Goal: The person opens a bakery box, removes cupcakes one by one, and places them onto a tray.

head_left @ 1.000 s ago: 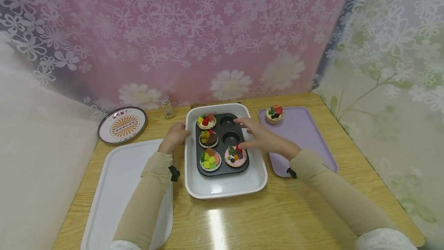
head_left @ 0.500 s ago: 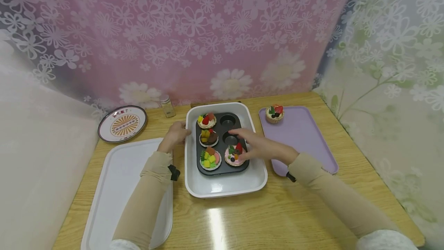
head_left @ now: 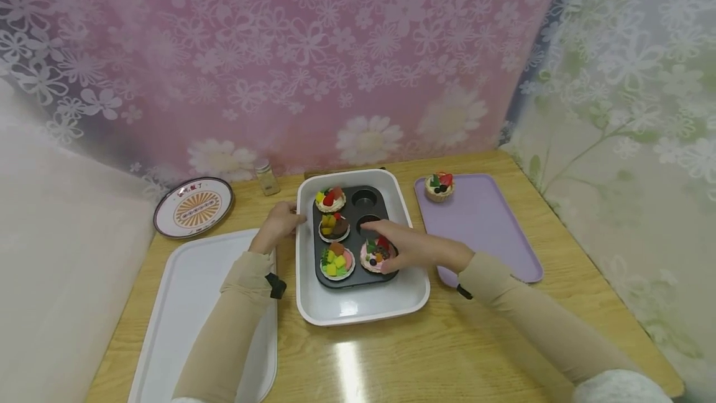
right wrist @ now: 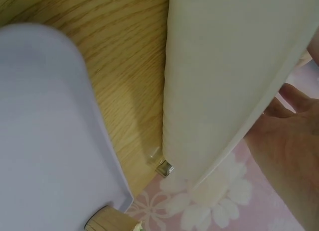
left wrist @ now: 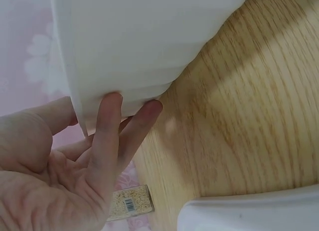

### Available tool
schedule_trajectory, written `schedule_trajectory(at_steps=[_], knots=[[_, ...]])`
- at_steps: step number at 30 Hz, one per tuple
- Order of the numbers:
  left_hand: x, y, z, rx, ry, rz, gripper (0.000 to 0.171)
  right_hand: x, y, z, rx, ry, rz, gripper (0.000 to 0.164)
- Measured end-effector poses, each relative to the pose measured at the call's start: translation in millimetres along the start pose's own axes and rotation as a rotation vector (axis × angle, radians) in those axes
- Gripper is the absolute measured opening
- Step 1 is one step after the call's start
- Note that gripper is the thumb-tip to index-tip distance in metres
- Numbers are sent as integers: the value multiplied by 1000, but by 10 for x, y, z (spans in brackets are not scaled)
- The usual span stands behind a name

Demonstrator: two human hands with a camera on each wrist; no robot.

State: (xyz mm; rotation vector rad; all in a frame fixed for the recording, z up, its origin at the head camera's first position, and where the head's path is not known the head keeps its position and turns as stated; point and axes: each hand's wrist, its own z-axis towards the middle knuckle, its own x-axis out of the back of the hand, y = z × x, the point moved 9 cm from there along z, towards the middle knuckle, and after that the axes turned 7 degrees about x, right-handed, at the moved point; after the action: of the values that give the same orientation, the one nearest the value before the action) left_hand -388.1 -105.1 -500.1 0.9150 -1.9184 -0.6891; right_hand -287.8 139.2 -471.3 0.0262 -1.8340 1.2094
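Note:
In the head view my left hand [head_left: 278,226] grips the left rim of a deep white tray [head_left: 362,319], its thumb over the rim and fingertips on the outer wall [left wrist: 124,76]. A dark muffin pan [head_left: 359,280] lies inside. My right hand [head_left: 413,246] reaches over the right rim around a pink cream tart [head_left: 371,258] in the pan's front right cup. Its thumb is by the tart's near edge, its forefinger extended above the middle cup; the other fingers are hidden. A fruit-cream tart [head_left: 330,200], a chocolate fruit tart [head_left: 334,228] and a green-yellow fruit tart [head_left: 338,262] fill the left cups.
A purple tray [head_left: 481,222] stands on the right, bearing a strawberry tart [head_left: 439,186] at its back left corner. On the left lie a flat white tray [head_left: 196,303], a patterned plate [head_left: 194,207] and a small glass jar [head_left: 267,179]. A curtain backs the wooden table [head_left: 492,341].
My right hand has come down and nearer, from over the two bare right cups to around the pink cream tart. The left hand stays on the rim. The head view has shifted slightly.

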Motion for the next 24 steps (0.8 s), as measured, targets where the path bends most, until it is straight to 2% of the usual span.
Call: schedule_trajectory(at_steps=[6, 10, 16, 24], knots=[[16, 18, -70, -34, 18, 32, 46, -60, -16, 19, 15, -9, -33, 94], [14, 22, -80, -37, 4, 48, 48, -79, -40, 38, 33, -19, -85, 91], [-28, 18, -123, -19, -41, 56, 54, -106, -29, 61, 30, -35, -148, 86], [-26, -4, -131, 7, -43, 41, 56, -135, -45, 87, 48, -47, -222, 84]])
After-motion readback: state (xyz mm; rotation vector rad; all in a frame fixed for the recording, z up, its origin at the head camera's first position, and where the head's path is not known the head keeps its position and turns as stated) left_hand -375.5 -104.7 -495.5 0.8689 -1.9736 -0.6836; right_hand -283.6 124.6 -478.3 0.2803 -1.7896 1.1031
